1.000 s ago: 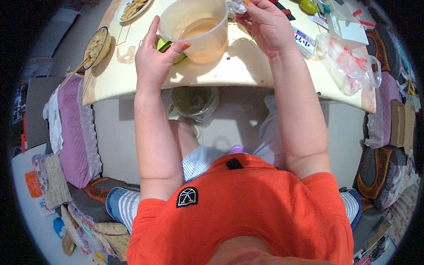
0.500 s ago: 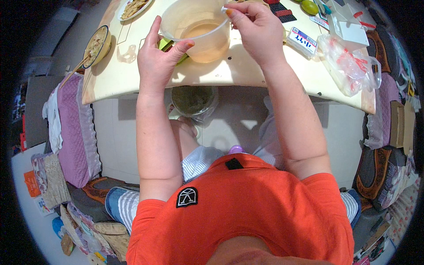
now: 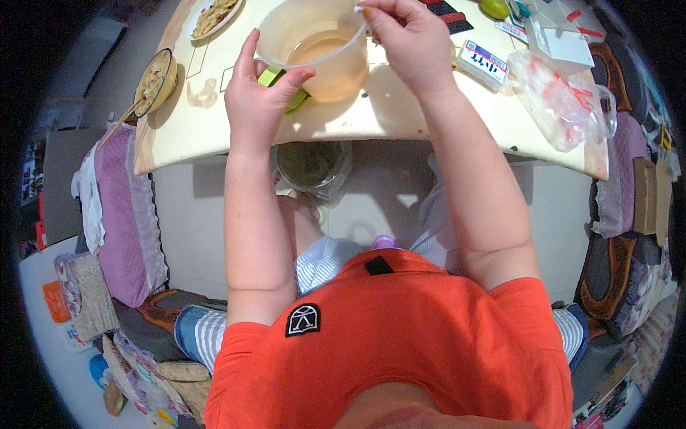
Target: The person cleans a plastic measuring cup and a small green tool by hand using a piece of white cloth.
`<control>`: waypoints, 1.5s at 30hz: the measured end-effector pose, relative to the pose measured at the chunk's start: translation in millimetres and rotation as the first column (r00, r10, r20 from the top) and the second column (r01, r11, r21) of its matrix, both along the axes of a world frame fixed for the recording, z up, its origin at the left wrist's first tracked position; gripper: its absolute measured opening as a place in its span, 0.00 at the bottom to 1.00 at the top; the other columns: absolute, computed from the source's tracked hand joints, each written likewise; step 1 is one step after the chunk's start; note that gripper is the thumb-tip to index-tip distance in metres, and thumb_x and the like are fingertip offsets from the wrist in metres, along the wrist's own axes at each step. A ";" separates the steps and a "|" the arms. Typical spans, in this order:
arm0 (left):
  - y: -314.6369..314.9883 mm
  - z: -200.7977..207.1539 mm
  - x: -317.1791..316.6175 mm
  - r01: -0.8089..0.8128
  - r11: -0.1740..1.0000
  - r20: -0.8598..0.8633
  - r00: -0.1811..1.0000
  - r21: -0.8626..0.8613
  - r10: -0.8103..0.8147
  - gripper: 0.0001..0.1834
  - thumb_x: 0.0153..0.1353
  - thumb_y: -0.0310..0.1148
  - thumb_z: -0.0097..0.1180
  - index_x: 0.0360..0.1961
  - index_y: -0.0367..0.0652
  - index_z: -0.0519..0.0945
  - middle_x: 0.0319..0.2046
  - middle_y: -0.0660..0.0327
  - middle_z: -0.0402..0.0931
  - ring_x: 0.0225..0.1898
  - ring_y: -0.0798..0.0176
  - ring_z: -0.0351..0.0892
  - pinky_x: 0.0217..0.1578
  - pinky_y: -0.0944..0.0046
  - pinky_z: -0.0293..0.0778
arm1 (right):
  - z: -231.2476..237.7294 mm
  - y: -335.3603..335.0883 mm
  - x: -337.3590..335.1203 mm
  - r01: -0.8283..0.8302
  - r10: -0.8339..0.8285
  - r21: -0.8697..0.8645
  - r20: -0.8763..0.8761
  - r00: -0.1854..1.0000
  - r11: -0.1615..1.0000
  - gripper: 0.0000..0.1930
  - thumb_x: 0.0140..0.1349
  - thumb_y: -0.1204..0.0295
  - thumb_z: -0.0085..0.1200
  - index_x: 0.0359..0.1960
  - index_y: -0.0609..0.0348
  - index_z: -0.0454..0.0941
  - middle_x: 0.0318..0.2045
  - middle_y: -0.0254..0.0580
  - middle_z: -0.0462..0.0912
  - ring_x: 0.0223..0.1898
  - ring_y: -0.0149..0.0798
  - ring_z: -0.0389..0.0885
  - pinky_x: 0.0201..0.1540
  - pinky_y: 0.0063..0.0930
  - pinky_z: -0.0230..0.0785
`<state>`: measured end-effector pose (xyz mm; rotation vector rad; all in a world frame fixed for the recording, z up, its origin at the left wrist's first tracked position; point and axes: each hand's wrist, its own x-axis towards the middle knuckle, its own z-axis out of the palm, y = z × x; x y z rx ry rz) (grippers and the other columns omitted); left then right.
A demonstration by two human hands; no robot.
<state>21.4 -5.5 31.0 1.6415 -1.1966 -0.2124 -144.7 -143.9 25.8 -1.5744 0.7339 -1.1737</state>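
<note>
The tub (image 3: 348, 75), clear and holding a shallow pool of pale brown liquid (image 3: 321, 48), is just beyond the middle of the table's (image 3: 386, 127) near edge, slightly to the left; whether it stands on the top or is lifted cannot be told. The left hand (image 3: 262, 100) is at the tub's left side, thumb and fingers spread wide in a loose curve, the thumb tip in front of the wall; how firmly it presses there cannot be told. The right hand (image 3: 411, 46) is at the right part of the rim, thumb and forefinger pinched together on a white scrap (image 3: 359, 10) too small to make out. Between the left hand and the tub a green thing (image 3: 295, 100) shows in part. By the table's left edge is a yellow bowl (image 3: 156, 82) with chopsticks (image 3: 121, 124) jutting past that edge, and farther along, toward the far left, a plate (image 3: 193, 31) of food. Right of the right hand lies a white pack (image 3: 483, 66), with a crumpled bag (image 3: 564, 107) near the right edge, toward the near right corner. Beyond the bag are a white box (image 3: 561, 46) and a green fruit (image 3: 494, 8).
</note>
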 end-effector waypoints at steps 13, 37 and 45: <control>4.9 0.2 -4.9 0.061 0.998 -0.142 0.988 0.002 -0.060 0.55 0.49 0.39 0.78 0.71 0.30 0.57 0.48 0.50 0.82 0.48 0.67 0.82 0.48 0.67 0.78 | -11.6 30.6 -7.3 0.093 -0.081 -0.174 0.077 0.994 0.980 0.06 0.63 0.74 0.62 0.40 0.61 0.85 0.32 0.36 0.84 0.31 0.30 0.81 0.37 0.22 0.74; 4.9 -5.1 -2.7 0.036 0.999 -0.085 0.996 0.004 -0.035 0.56 0.49 0.44 0.77 0.71 0.32 0.56 0.47 0.49 0.83 0.46 0.64 0.83 0.47 0.66 0.79 | 0.3 3.5 -28.8 -0.426 0.210 0.408 0.477 0.854 0.807 0.11 0.68 0.73 0.55 0.49 0.63 0.76 0.39 0.42 0.84 0.42 0.34 0.84 0.48 0.27 0.79; 8.1 1.1 -8.8 -0.002 0.999 -0.068 0.998 0.046 0.005 0.51 0.53 0.44 0.75 0.72 0.37 0.59 0.49 0.50 0.82 0.50 0.64 0.81 0.52 0.65 0.75 | -18.5 -15.4 -26.1 -0.361 0.161 0.341 0.496 0.853 0.868 0.09 0.71 0.66 0.55 0.41 0.59 0.79 0.33 0.34 0.83 0.27 0.25 0.76 0.31 0.18 0.68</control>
